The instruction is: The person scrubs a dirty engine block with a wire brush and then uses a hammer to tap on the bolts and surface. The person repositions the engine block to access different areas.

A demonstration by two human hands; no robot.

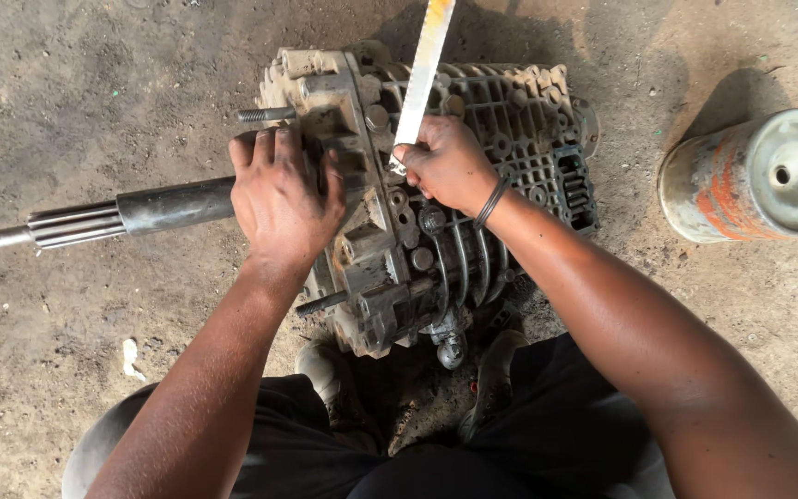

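A splined shaft (113, 217) juts left from the grimy gearbox housing (436, 185) lying on the dirt floor (66, 92). The left hand (279, 199) rests flat on the housing, fingers pressed together. The right hand (445, 166) pinches a flat metal blade (422, 69) against the casing. A metal canister (750, 176) lies well apart, rightward.
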